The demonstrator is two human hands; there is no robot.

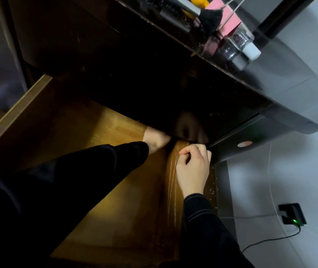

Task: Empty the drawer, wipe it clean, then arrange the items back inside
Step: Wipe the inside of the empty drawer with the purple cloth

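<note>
While the drawer stands pulled out, visible floor bare, the left hand is at the drawer's back right, under the desktop; its fingers are lost in shadow, so I can't tell what they hold. The right hand rests on the drawer's right wall, fingers curled tight, thumb to index; a pinch can't be confirmed. Likely any leftover lies further back along the drawer's depth, left hand nearer; bottles and a brush lie above the drawer.
</note>
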